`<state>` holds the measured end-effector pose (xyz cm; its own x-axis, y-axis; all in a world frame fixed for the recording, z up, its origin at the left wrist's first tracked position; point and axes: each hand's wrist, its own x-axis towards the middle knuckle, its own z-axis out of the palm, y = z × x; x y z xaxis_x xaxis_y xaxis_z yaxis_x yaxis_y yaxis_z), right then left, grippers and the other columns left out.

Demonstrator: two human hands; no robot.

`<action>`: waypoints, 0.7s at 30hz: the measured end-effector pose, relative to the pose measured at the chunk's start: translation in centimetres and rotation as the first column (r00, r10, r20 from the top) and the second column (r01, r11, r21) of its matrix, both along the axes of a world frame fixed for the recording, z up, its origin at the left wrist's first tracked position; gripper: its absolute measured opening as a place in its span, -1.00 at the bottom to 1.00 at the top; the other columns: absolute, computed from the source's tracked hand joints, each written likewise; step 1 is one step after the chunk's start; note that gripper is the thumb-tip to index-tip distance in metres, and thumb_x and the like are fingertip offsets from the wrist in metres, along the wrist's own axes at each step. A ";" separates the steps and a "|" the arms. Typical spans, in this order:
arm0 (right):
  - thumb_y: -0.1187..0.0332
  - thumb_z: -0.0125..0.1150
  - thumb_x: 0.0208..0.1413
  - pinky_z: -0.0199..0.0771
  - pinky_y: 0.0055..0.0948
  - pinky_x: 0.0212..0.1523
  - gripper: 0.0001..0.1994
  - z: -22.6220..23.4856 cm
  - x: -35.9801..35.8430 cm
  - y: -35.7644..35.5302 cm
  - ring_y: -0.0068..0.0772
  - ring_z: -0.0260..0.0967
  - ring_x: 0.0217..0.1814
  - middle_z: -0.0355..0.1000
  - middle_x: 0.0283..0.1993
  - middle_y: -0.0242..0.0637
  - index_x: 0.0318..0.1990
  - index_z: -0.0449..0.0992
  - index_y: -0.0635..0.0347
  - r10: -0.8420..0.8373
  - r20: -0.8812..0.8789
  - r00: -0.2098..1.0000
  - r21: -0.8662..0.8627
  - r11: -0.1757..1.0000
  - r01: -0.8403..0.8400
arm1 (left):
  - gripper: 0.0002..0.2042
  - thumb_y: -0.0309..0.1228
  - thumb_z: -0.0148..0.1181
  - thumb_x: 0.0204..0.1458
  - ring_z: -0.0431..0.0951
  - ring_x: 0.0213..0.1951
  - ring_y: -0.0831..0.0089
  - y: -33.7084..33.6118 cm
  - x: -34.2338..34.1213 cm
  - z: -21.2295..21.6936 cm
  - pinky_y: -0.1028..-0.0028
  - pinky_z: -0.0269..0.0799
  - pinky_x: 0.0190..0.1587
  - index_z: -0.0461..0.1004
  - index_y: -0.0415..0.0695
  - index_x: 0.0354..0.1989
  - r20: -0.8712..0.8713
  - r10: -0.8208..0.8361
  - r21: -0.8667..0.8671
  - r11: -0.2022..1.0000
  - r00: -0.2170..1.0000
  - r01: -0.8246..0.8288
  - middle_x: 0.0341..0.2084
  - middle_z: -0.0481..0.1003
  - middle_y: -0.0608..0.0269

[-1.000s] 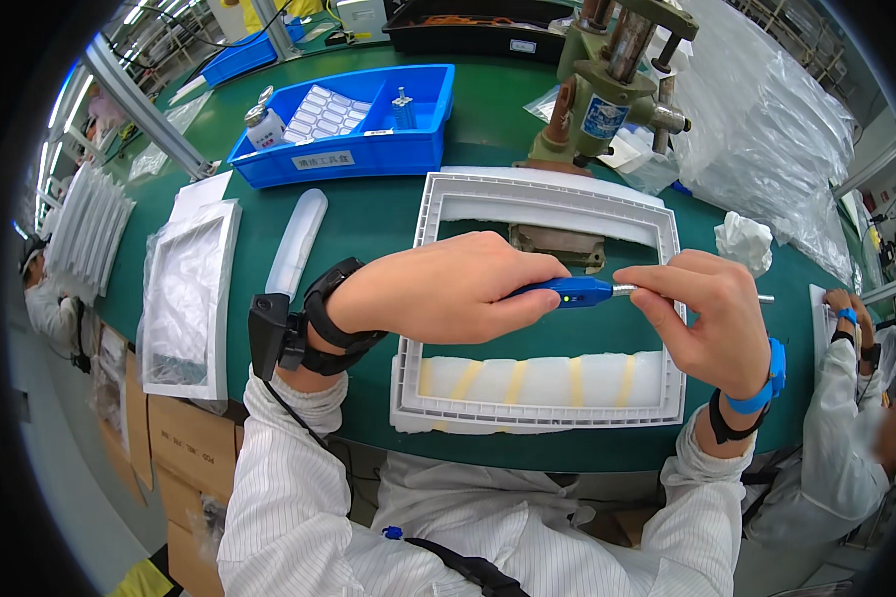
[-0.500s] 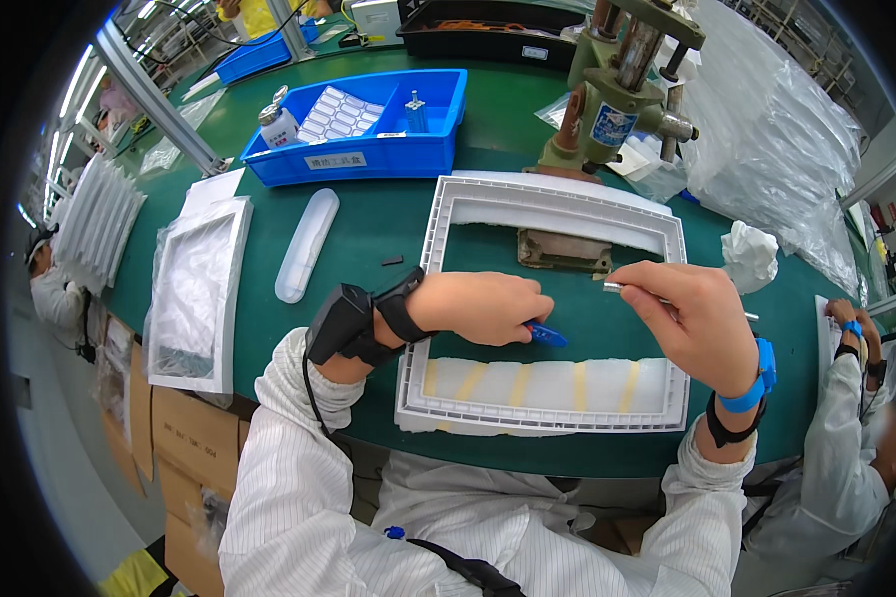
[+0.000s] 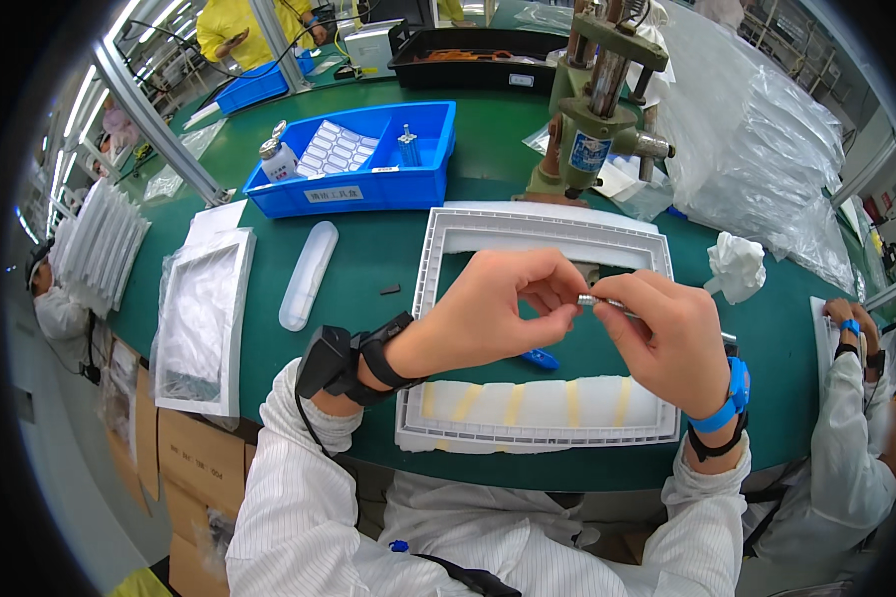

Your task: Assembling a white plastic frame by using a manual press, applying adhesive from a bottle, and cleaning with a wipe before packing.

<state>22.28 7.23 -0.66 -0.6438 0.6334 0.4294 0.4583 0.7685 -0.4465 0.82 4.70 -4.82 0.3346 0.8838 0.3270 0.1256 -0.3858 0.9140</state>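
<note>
My left hand and my right hand meet above a white rectangular plastic frame on the green table. Between the fingertips of both hands is a small silver metal pin. A blue-handled tool lies on the table inside the frame, just below my left hand. The frame's near side holds a white foam strip with yellow tape bands. My left wrist carries a black strapped device, my right wrist a blue band.
A blue bin with small parts stands behind the frame. A green press machine is at the back right. A bagged white frame and a clear tube lie at left. Another person's hands show at the right edge.
My left hand has put the blue-handled tool down inside the frame and risen to meet my right hand at the small metal pin.
</note>
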 end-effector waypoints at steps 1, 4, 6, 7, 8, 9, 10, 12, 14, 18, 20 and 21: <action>0.43 0.27 0.05 0.39 -0.33 -0.53 -0.92 0.1 0.0 -0.2 -0.16 0.45 -0.49 0.49 -0.44 -0.28 -0.28 0.57 0.08 -0.005 0.007 1.000 0.019 1.000 0.005 | -0.85 -0.64 0.19 0.03 0.63 -0.28 0.54 -0.1 0.1 0.1 0.54 0.56 -0.17 0.51 -0.34 -0.21 -0.003 0.022 -0.014 1.000 1.000 -0.022 -0.36 0.59 0.20; 0.41 0.28 0.03 0.35 -0.33 -0.57 -0.92 -0.1 -0.2 -0.5 -0.20 0.43 -0.54 0.46 -0.46 -0.31 -0.29 0.57 0.06 0.011 -0.011 1.000 0.063 0.998 -0.010 | -0.86 -0.66 0.20 -0.03 0.64 -0.32 0.55 -0.4 0.2 0.3 0.54 0.57 -0.22 0.50 -0.34 -0.26 0.000 0.046 0.040 0.998 0.999 -0.046 -0.41 0.60 0.23; 0.41 0.29 0.03 0.34 -0.33 -0.58 -0.92 -0.3 -0.4 -0.6 -0.20 0.42 -0.55 0.46 -0.48 -0.32 -0.30 0.57 0.06 0.016 -0.010 1.000 0.077 0.997 -0.015 | -0.86 -0.66 0.20 -0.05 0.64 -0.33 0.55 -0.6 0.2 0.4 0.55 0.57 -0.24 0.51 -0.33 -0.29 0.003 0.056 0.050 0.997 0.998 -0.056 -0.43 0.60 0.24; 0.39 0.30 0.02 0.33 -0.33 -0.59 -0.92 -0.4 -0.4 -0.7 -0.21 0.41 -0.57 0.45 -0.49 -0.32 -0.31 0.58 0.06 0.019 -0.001 1.000 0.071 0.997 -0.019 | -0.88 -0.65 0.21 -0.10 0.63 -0.36 0.56 -0.8 0.1 0.3 0.56 0.56 -0.27 0.51 -0.32 -0.34 -0.034 0.067 0.073 0.995 0.997 -0.064 -0.47 0.59 0.24; 0.37 0.32 0.00 0.32 -0.33 -0.61 -0.92 -0.4 -0.5 -0.8 -0.21 0.40 -0.58 0.43 -0.51 -0.33 -0.33 0.58 0.06 0.024 0.007 1.000 0.065 0.998 -0.024 | -0.89 -0.65 0.23 -0.14 0.62 -0.38 0.58 -0.9 0.1 0.3 0.57 0.54 -0.30 0.52 -0.30 -0.39 -0.071 0.080 0.096 0.993 0.994 -0.073 -0.50 0.58 0.25; 0.37 0.32 0.00 0.32 -0.33 -0.61 -0.92 -0.5 -0.5 -0.8 -0.21 0.40 -0.58 0.43 -0.51 -0.33 -0.33 0.58 0.06 0.025 0.006 1.000 0.062 0.998 -0.026 | -0.89 -0.65 0.23 -0.14 0.62 -0.38 0.58 -1.0 0.1 0.4 0.57 0.54 -0.30 0.52 -0.30 -0.39 -0.072 0.081 0.094 0.993 0.994 -0.074 -0.50 0.58 0.25; 0.36 0.33 0.00 0.32 -0.34 -0.61 -0.92 -0.6 -0.5 -0.8 -0.21 0.39 -0.58 0.43 -0.52 -0.32 -0.34 0.59 0.07 0.036 -0.004 0.999 0.061 0.997 -0.036 | -0.90 -0.64 0.24 -0.18 0.59 -0.43 0.58 -1.1 0.2 0.6 0.58 0.51 -0.34 0.51 -0.28 -0.43 -0.112 0.099 0.149 0.985 0.989 -0.082 -0.53 0.55 0.25; 0.35 0.35 -0.01 0.31 -0.34 -0.61 -0.92 -0.8 -0.6 -0.9 -0.21 0.39 -0.59 0.42 -0.53 -0.31 -0.35 0.59 0.07 0.048 -0.013 0.999 0.052 0.998 -0.047 | -0.90 -0.63 0.25 -0.23 0.56 -0.48 0.57 -1.1 0.2 0.5 0.58 0.48 -0.39 0.50 -0.26 -0.48 -0.151 0.119 0.196 0.977 0.981 -0.088 -0.56 0.53 0.25; 0.36 0.36 -0.01 0.32 -0.34 -0.61 -0.91 -0.6 -0.4 -0.7 -0.21 0.40 -0.58 0.43 -0.53 -0.30 -0.36 0.59 0.09 0.114 0.010 0.993 0.032 0.993 -0.114 | -0.89 -0.63 0.25 -0.29 0.48 -0.56 0.52 -1.1 0.2 0.5 0.56 0.40 -0.48 0.46 -0.25 -0.53 -0.146 0.086 0.270 0.962 0.985 -0.044 -0.61 0.47 0.24; 0.39 0.35 -0.01 0.33 -0.33 -0.59 -0.92 -0.6 -0.2 -0.6 -0.20 0.40 -0.58 0.43 -0.54 -0.28 -0.36 0.58 0.12 0.197 -0.034 0.980 -0.061 0.978 -0.199 | -0.87 -0.64 0.23 -0.32 0.44 -0.58 0.46 -1.5 0.2 1.1 0.54 0.34 -0.53 0.43 -0.24 -0.55 -0.187 0.018 0.262 0.965 0.982 0.032 -0.63 0.43 0.23; 0.41 0.35 -0.01 0.34 -0.34 -0.58 -0.92 -0.6 0.0 -0.4 -0.19 0.41 -0.57 0.44 -0.53 -0.26 -0.35 0.59 0.14 0.273 -0.051 0.961 -0.111 0.955 -0.277 | -0.87 -0.65 0.21 -0.33 0.42 -0.60 0.46 -1.7 0.3 1.4 0.54 0.30 -0.56 0.41 -0.23 -0.56 -0.183 -0.006 0.275 0.960 0.983 0.057 -0.64 0.39 0.25; 0.41 0.35 -0.01 0.34 -0.34 -0.58 -0.92 -0.6 -0.1 -0.4 -0.19 0.41 -0.57 0.44 -0.53 -0.26 -0.35 0.59 0.14 0.272 -0.053 0.961 -0.114 0.954 -0.277 | -0.87 -0.65 0.21 -0.33 0.42 -0.60 0.46 -1.8 0.3 1.5 0.54 0.30 -0.56 0.41 -0.23 -0.56 -0.184 -0.007 0.272 0.961 0.983 0.057 -0.64 0.39 0.25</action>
<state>22.22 6.83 -1.28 -0.7854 0.4825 0.3876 0.2191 0.8025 -0.5550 1.13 2.86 -3.34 0.4367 0.7559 0.4876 0.2608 -0.6252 0.7356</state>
